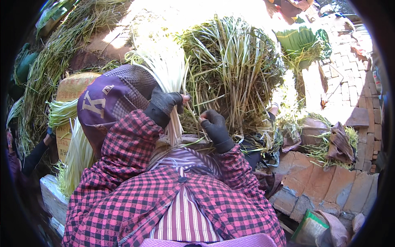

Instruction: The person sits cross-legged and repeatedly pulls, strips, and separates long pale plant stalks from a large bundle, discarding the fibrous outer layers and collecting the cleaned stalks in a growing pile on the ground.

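Observation:
My left hand (pixel 168 102), in a dark fingerless glove, grips a thick bunch of pale green-white leafy stalks (pixel 168 72). Their leaf tips fan away from me, and the bare white ends hang below the fist. Just right of it, my right hand (pixel 217 127) wears a matching glove. Its thumb and forefinger pinch a thin yellow-green stalk (pixel 192 111) that leans beside the bunch. A large heap of untrimmed stalks (pixel 237 77), with brownish lower ends, rises directly beyond my right hand. Purple cloth with a checked panel (pixel 100 105) bulges under my left forearm.
Cleaned pale stalks (pixel 79 157) lie at my left by a yellow sack (pixel 66 89) bearing writing. Another person's arm (pixel 37 154) reaches in at the left edge. More stalks (pixel 49 61) are heaped behind. Bricks (pixel 348 92) and flat slabs (pixel 324 182) cover the right side.

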Available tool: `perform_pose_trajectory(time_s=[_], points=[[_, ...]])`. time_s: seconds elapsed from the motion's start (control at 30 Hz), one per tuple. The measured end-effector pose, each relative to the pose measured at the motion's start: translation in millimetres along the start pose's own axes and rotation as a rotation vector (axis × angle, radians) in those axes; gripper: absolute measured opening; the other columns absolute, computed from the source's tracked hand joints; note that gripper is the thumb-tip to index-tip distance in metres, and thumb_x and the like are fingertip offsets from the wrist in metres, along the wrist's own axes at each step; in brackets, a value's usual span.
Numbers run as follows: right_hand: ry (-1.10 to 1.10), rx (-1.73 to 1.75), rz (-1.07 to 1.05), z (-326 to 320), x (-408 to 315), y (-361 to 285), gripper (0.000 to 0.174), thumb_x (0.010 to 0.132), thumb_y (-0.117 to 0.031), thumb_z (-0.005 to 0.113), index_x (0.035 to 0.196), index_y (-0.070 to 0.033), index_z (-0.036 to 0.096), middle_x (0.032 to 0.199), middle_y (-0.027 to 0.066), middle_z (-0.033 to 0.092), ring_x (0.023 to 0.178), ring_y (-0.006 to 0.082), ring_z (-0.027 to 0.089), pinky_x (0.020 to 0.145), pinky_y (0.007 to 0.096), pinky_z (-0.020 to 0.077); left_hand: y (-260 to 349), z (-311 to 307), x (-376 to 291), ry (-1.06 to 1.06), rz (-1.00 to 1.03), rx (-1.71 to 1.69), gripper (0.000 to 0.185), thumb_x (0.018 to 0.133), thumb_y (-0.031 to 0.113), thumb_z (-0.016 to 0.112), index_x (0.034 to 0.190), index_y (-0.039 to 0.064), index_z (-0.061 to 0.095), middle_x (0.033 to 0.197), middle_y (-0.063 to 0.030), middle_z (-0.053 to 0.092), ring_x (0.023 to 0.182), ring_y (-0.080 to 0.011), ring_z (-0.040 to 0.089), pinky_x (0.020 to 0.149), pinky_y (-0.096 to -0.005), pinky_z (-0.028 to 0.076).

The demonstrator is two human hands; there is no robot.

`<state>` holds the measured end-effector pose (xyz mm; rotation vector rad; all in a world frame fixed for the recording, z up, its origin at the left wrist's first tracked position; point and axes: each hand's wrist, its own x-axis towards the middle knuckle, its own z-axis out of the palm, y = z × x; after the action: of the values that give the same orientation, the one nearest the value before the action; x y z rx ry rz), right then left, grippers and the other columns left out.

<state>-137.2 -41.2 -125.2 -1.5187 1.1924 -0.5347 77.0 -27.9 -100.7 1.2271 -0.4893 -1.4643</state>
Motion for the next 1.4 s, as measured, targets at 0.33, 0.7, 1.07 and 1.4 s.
perform_pose_trajectory(time_s=[0.33, 0.7, 1.07, 1.4], points=[[-0.019, -0.082, -0.242, 30.8, 6.5, -41.9, 0.012, 0.081, -0.011, 0.056, 0.081, -0.001, 0.049, 0.069, 0.0029, 0.047, 0.064, 0.0082, 0.043, 0.057, 0.0251, 0.0371, 9.2, 6.3, -7.7, -0.039, 0.016, -0.069, 0.022, 0.064, 0.002, 0.071, 0.082, -0.002, 0.059, 0.063, -0.0078, 0.058, 0.046, -0.0172, 0.055, 0.042, -0.0272, 0.046], [-0.075, -0.19, -0.166, 17.1, -11.1, -39.0, 0.016, 0.078, -0.015, 0.057, 0.081, -0.001, 0.05, 0.069, 0.0155, 0.052, 0.061, 0.0313, 0.053, 0.057, 0.037, 0.041, 4.6, -0.3, -5.3, -0.023, -0.022, -0.116, 0.019, 0.063, 0.003, 0.071, 0.078, -0.003, 0.061, 0.062, -0.0077, 0.059, 0.046, -0.0163, 0.055, 0.043, -0.0263, 0.046], [-0.032, -0.279, 0.021, -18.4, -32.7, 24.1, 0.017, 0.073, -0.012, 0.059, 0.075, 0.002, 0.051, 0.062, 0.0101, 0.049, 0.059, 0.0151, 0.047, 0.055, 0.0315, 0.0389, 24.5, -24.3, -1.9, -0.022, -0.04, -0.336, 0.021, 0.071, 0.01, 0.065, 0.086, -0.004, 0.061, 0.063, -0.0065, 0.057, 0.049, -0.0149, 0.053, 0.047, -0.025, 0.046], [0.667, -0.934, 0.454, -273.0, -130.2, 131.0, 0.021, 0.067, -0.019, 0.061, 0.076, 0.0, 0.056, 0.065, 0.0167, 0.058, 0.058, 0.0299, 0.056, 0.056, 0.0408, 0.0452, 28.3, -21.2, -4.9, 0.035, -0.009, -0.518, 0.021, 0.075, 0.006, 0.061, 0.092, -0.006, 0.06, 0.074, -0.009, 0.059, 0.059, -0.0169, 0.057, 0.056, -0.0246, 0.049]])
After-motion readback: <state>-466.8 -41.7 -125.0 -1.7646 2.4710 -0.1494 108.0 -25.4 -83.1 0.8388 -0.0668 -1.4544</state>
